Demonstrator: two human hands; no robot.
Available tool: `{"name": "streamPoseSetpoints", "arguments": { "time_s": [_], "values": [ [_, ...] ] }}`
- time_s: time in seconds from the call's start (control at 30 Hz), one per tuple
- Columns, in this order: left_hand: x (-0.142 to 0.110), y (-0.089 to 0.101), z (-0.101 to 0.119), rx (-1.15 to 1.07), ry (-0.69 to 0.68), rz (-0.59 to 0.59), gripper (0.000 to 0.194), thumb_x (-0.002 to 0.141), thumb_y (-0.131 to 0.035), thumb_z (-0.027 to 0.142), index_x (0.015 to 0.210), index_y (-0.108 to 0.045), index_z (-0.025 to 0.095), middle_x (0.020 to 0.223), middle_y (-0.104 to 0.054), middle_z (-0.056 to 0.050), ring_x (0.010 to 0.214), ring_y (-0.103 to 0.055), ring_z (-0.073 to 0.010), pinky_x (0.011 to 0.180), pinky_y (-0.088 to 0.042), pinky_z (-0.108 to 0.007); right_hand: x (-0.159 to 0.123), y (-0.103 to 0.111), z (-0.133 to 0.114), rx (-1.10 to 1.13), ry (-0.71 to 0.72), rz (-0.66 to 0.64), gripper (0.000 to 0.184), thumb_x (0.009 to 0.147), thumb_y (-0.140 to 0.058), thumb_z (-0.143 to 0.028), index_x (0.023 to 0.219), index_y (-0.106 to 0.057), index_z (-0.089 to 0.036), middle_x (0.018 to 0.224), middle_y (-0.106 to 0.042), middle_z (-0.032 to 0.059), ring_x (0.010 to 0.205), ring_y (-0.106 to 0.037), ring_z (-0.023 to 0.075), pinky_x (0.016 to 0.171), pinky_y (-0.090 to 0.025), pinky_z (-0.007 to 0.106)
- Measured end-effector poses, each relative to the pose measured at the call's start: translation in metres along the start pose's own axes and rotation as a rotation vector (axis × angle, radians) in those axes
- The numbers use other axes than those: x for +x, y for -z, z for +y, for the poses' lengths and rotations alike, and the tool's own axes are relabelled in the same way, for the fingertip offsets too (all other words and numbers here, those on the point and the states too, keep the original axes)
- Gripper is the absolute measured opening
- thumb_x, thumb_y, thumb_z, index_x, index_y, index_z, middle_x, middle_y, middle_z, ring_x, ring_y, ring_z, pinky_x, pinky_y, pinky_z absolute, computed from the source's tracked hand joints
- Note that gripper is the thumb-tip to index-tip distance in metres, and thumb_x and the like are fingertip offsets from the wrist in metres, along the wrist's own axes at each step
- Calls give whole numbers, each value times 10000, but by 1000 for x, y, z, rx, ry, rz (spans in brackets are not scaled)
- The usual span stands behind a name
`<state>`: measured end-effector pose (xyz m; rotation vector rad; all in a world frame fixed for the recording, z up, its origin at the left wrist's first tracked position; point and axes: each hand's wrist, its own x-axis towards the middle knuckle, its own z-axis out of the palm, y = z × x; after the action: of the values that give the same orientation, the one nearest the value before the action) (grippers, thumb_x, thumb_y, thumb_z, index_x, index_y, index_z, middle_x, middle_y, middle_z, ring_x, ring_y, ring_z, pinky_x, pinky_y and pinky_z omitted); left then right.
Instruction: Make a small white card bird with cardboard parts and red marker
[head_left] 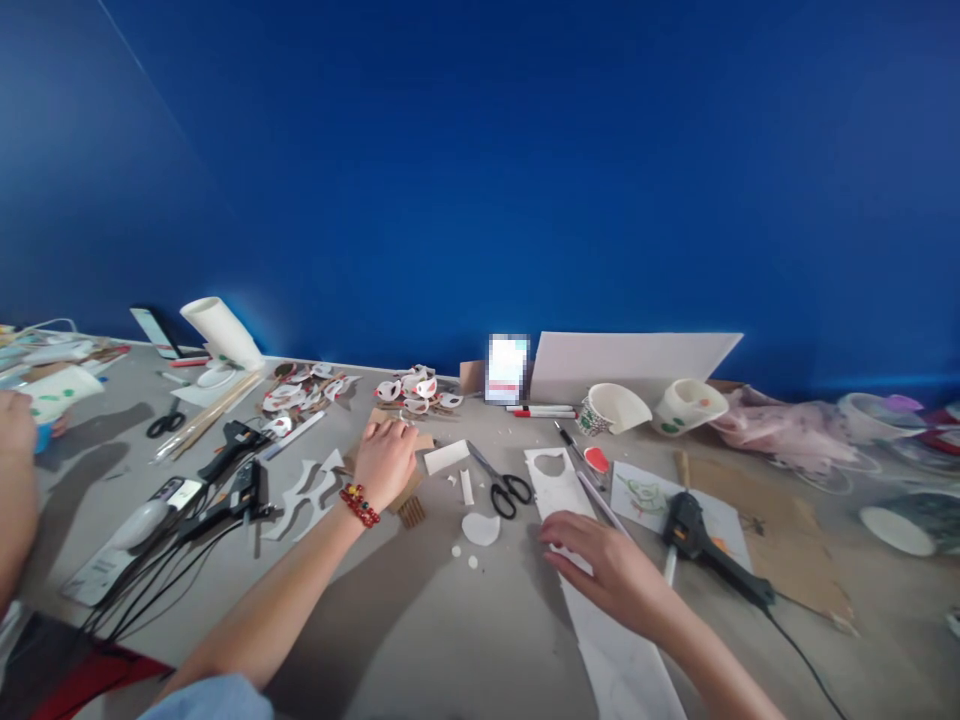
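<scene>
My left hand (386, 462), with a red bead bracelet (360, 507) at the wrist, lies over brown cardboard pieces (411, 490). Its fingers are bent and close together; their tips are hidden, so I cannot make out what they hold. Just beyond it is a pile of small white paper birds with red marks (420, 388). My right hand (600, 565) hovers over or touches a white paper strip (611, 640) with a round cut-out, its fingers apart. Between the hands lie black-handled scissors (511, 494), a white paper disc (480, 529) and small white paper scraps (448, 457).
A glue gun (705, 550) lies at the right, near cut paper cups (616, 408). Two more glue guns (232, 495) and a power strip (131, 540) with cables stand left. Another person's hand (16, 425) holds a cup (64, 392) at the far left. A blue wall (480, 180) closes the back.
</scene>
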<state>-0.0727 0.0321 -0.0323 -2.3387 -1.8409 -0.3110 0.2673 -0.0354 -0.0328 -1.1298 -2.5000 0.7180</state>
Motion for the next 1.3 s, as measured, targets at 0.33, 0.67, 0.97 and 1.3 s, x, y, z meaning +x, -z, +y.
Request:
{"name": "streamPoseSetpoints", "arguments": {
  "time_s": [0.33, 0.67, 0.97, 1.3],
  "values": [
    [-15, 7, 20, -649, 28, 221, 183, 863, -570, 229, 1045, -581, 210, 904, -652, -33, 778, -639, -172, 763, -506, -288, 48, 0, -31, 233, -165, 146, 193, 909, -521, -332, 1006, -656, -234, 892, -701, 38, 717, -638, 170, 654, -492, 266],
    [-8, 9, 62, -896, 39, 154, 94, 839, -579, 210, 926, -611, 199, 853, -658, -25, 786, -628, -171, 773, -494, -280, 121, -30, -27, 651, -239, 389, 207, 836, -597, -376, 745, -525, -204, 608, -567, -41, 536, -516, 115, 537, -412, 220],
    [-5, 0, 58, -1099, 130, -100, 123, 844, -591, 307, 837, -624, 189, 753, -664, 4, 699, -606, -148, 653, -475, -229, 114, -30, -11, 746, -292, 384, 360, 916, -447, -491, 721, -531, -200, 643, -593, -1, 539, -545, 130, 527, -426, 232],
    [-2, -7, 40, -685, 83, 85, 132, 906, -502, 289, 820, -572, 217, 748, -656, 0, 699, -629, -158, 683, -447, -245, 80, -11, 4, -195, -334, 196, 165, 888, -554, -366, 876, -610, -212, 873, -655, 30, 743, -598, 175, 600, -365, 254]
  ]
}}
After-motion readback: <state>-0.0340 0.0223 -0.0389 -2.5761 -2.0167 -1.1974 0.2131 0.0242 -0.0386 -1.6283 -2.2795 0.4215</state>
